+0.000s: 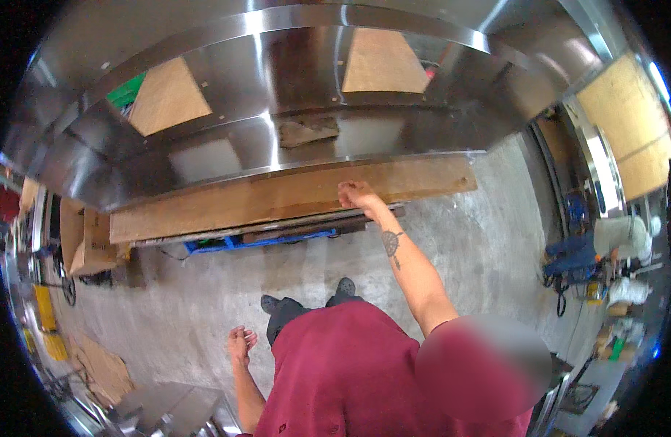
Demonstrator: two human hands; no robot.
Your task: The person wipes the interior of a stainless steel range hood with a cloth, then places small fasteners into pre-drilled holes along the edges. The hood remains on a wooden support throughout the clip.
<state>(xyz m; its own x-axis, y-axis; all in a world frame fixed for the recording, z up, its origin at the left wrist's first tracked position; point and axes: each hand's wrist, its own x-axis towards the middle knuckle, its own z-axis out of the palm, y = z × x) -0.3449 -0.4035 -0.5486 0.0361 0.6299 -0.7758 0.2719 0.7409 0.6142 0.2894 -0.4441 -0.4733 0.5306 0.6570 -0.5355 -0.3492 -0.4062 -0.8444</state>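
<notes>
My right hand (358, 195) reaches forward, fingers curled on the lower edge of a long brown board (277, 200). The board lies flat along the front of a large stainless steel unit (291, 87) with shiny angled panels. My right forearm bears a small dark mark near the wrist. My left hand (241, 342) hangs beside my hip, fingers loosely apart, holding nothing. I wear a dark red shirt, and my two dark shoes (306, 295) stand on the concrete floor just short of the board.
A blue frame (233, 242) and metal rails sit under the board. Cardboard boxes (88, 240) stand at the left, with flat cardboard (106, 371) on the floor. A metal piece (168, 408) lies at the bottom left. Blue gear and clutter (575, 258) fill the right side.
</notes>
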